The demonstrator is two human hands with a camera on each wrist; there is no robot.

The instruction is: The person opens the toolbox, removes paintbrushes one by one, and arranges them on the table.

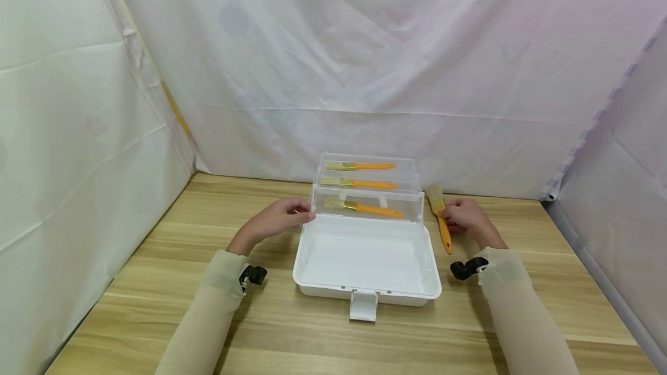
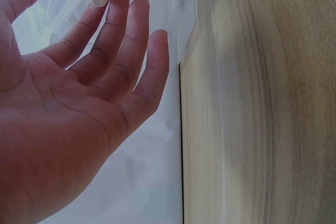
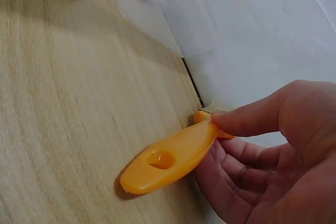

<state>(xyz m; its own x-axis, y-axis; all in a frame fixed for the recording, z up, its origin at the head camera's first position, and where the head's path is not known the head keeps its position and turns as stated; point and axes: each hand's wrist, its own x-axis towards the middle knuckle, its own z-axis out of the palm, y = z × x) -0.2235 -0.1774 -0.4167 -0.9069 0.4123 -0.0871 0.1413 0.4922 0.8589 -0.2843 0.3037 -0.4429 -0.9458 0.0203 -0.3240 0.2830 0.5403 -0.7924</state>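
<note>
- White box (image 1: 365,259) sits roughly central on the table (image 1: 281,328), latch (image 1: 363,305) hanging down at the near side; probably set square to the person so both hands reach its sides.
- Clear part (image 1: 414,207) stretches out behind the base, lid or stepped trays, cannot tell which. Folded back like this, it seems to give each brush its own place.
- Three brushes lie across it, one behind another: near brush (image 1: 367,208), middle brush (image 1: 365,183), far brush (image 1: 367,165). Bristles left, handles right – likely turned alike for tidy stowing.
- Held brush (image 1: 443,230) is outside the box, just right of it, bristles pointing away, handle end toward the person. Whether it touches the table: cannot tell.
- Right hand (image 1: 465,217) pinches that handle, thumb against fingers, narrow gap – grip near the neck, leaving the broad handle end free, perhaps for easy turning.
- Left hand (image 1: 278,219) loosely spread, fingers gently bent, fingertips at the box's rear left corner; no brush in it. Looks like light steadying; pressure cannot be judged.
</note>
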